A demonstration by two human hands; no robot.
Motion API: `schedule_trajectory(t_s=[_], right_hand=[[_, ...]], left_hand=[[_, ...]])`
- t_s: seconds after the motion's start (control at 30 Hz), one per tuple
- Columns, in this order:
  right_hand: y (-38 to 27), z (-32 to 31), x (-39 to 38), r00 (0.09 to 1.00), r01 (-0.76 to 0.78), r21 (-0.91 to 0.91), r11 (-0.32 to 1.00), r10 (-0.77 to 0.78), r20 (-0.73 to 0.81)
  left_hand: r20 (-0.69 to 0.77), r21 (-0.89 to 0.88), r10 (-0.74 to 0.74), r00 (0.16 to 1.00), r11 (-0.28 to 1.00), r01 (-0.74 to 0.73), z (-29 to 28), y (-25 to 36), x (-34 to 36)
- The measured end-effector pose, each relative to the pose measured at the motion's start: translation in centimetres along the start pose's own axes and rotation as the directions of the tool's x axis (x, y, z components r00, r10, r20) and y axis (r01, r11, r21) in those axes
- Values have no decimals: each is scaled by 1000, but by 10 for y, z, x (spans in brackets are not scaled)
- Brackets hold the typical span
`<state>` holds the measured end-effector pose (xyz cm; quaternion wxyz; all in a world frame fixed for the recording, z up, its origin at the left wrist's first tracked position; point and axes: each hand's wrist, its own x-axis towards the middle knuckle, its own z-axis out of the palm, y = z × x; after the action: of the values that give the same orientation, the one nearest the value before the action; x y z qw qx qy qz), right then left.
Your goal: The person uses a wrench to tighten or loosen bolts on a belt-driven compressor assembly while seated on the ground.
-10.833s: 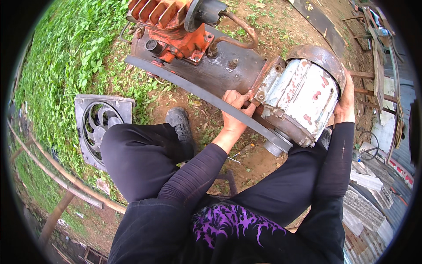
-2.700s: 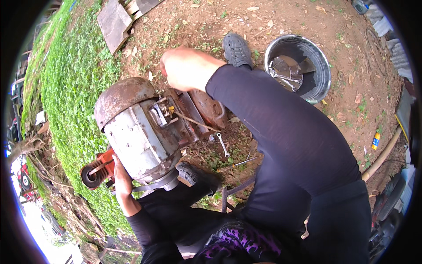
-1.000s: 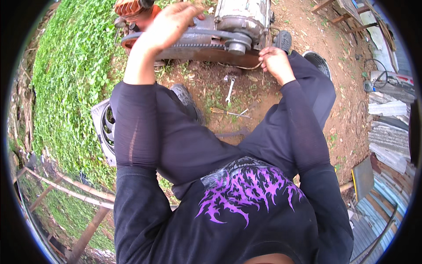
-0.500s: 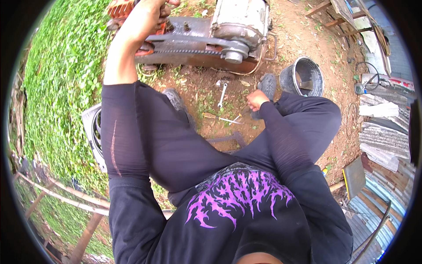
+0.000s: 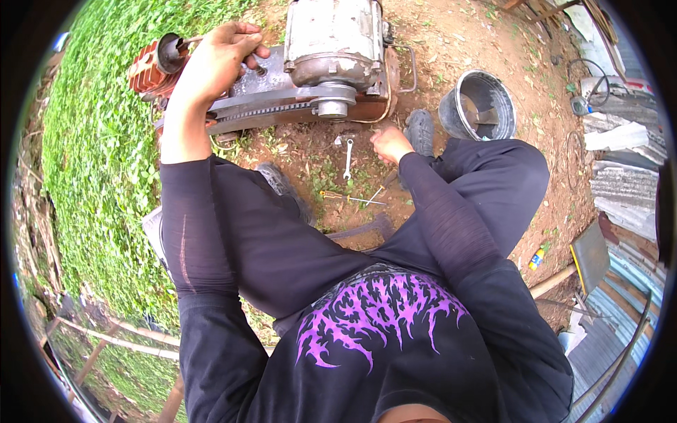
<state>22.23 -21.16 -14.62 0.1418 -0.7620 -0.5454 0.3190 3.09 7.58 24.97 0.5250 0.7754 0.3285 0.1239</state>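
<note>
A rusty compressor has an orange cylinder head [image 5: 146, 67], a pale motor [image 5: 333, 32] and a belt [image 5: 271, 108] running to the motor's pulley [image 5: 331, 106]. My left hand [image 5: 224, 60] is over the tank beside a fitting [image 5: 261, 71], fingers curled; what they grip is hidden. Lower down, my right hand [image 5: 388, 144] is partly closed just below the tank's right part, beside my shoe; its contents are too small to make out. A wrench [image 5: 348, 158] lies on the dirt left of that hand, above a yellow-handled screwdriver [image 5: 331, 195] and another thin metal tool [image 5: 375, 194].
A black bucket [image 5: 449, 106] with metal pieces inside stands right of my shoe. Grass borders the left. Corrugated sheets [image 5: 620, 183], a yellow bottle [image 5: 537, 259], boards and hoses lie along the right. A grey fan frame [image 5: 151, 233] shows behind my left leg.
Since a second ago my right hand has left the tank's right end, dropped toward the ground, then risen slightly leftward. My left hand remains over the tank. The view has shifted.
</note>
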Motion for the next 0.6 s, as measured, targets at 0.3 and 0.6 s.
schedule_trajectory(t_s=[0.3, 0.6], right_hand=[[-54, -53, -51, 843, -506, 699, 505, 461, 277], [-86, -62, -71, 818, -551, 523, 650, 545, 184]], left_hand=[[-83, 202, 22, 996, 979, -4, -13, 4, -27], [-505, -193, 20, 863, 972, -135, -58, 7, -71]])
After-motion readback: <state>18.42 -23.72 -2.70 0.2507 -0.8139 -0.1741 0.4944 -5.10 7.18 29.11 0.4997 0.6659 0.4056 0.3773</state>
